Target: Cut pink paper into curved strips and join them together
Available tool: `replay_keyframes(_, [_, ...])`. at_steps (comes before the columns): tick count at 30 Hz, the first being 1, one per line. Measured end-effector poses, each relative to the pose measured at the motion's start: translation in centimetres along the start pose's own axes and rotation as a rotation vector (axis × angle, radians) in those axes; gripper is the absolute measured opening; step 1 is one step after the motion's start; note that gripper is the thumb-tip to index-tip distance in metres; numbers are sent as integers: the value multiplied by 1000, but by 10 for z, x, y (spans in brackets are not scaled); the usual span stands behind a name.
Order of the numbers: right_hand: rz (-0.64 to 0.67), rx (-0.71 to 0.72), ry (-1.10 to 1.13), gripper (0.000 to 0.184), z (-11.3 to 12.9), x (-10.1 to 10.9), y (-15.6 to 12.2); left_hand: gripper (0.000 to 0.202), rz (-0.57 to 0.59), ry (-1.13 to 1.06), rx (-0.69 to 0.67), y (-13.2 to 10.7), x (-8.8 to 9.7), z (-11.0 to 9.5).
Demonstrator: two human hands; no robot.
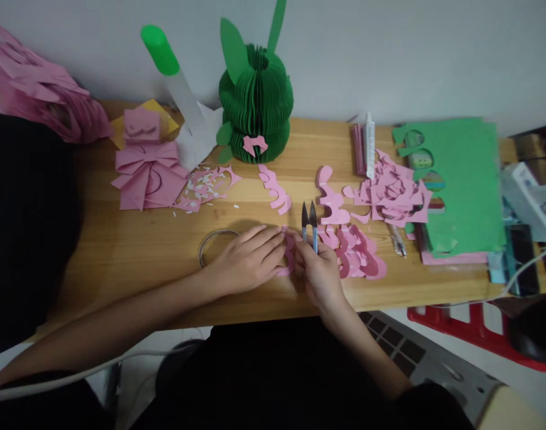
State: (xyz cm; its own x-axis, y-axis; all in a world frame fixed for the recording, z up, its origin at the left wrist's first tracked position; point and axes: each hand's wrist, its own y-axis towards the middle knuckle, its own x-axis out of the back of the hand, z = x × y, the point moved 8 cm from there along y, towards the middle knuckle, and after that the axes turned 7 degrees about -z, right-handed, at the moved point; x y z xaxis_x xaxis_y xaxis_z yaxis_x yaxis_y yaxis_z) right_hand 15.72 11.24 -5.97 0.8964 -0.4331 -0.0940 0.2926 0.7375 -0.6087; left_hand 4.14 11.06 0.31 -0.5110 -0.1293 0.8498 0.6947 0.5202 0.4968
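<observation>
Pink scalloped paper point(289, 255) is lying near the table's point(152, 251) front edge, partly beneath the outstretched left hand point(252, 258); the right hand point(322, 273) is gripping thread snips point(313, 216); rearward, a white tube point(370, 144) is hiding its contents.

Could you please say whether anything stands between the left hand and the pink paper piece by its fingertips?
Nothing visible does: the left hand lies right at the pink paper piece; the right hand, holding snips, is opposite.

On the table point(143, 251) — paper figure point(257, 98) behind, cut strip point(272, 186) before it.
</observation>
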Motion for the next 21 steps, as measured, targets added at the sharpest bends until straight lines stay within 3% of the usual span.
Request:
replay_keyframes(14, [-10, 43, -77, 35, 0, 3, -1, 36, 82, -27, 50, -2, -6, 4])
replay_keyframes(21, [-42, 94, -94, 36, -1, 7, -2, 45, 140, 81, 8, -2, -10, -3])
